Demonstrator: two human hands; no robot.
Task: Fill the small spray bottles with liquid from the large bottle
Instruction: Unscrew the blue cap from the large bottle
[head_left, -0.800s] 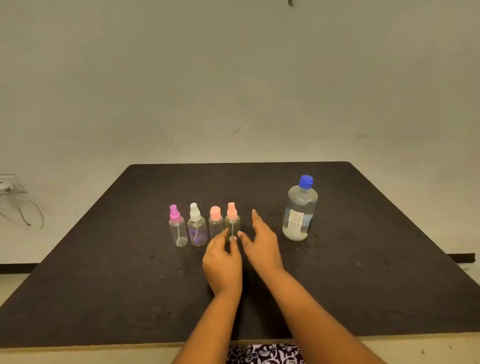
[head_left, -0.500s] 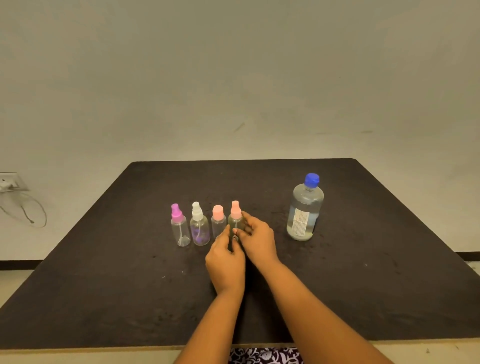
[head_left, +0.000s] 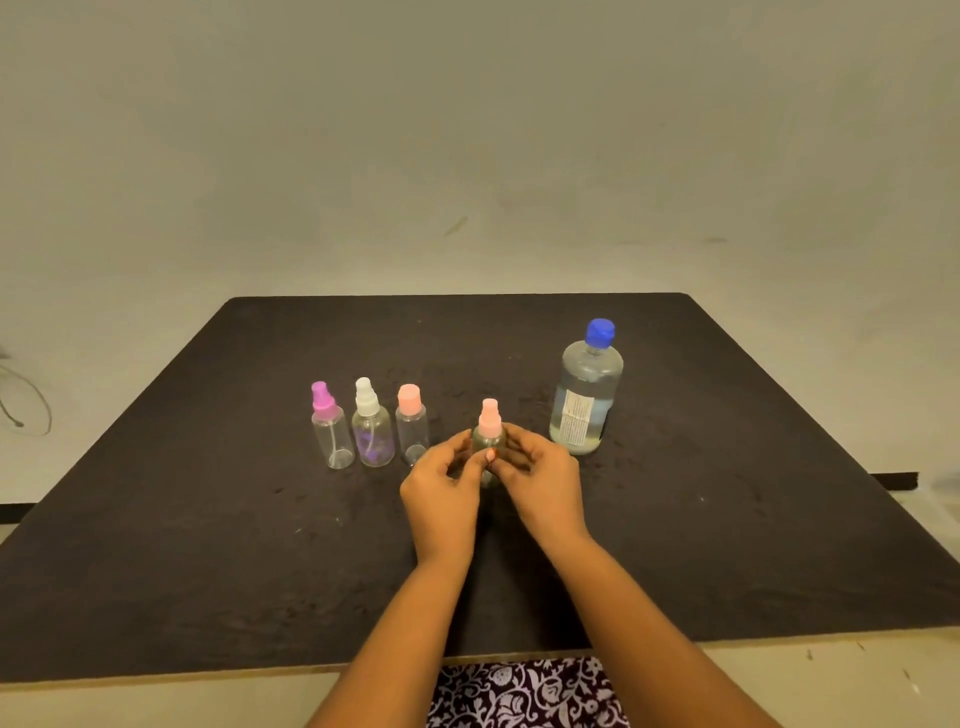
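Both hands on the pink-capped spray bottle (head_left: 488, 434): left hand (head_left: 441, 499) and right hand (head_left: 545, 486) pinch its body from either side, upright, cap on. It sits left of the large blue-capped bottle (head_left: 586, 395), apart from it. Magenta-capped bottle (head_left: 331, 428), white-capped bottle (head_left: 371, 426) and pink flat-capped bottle (head_left: 411, 426) stand in a row further left on the dark board (head_left: 208, 545).

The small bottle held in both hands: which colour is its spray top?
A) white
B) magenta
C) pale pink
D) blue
C: the small bottle, gripped between the left hand and the right hand, carries a pale pink spray top.
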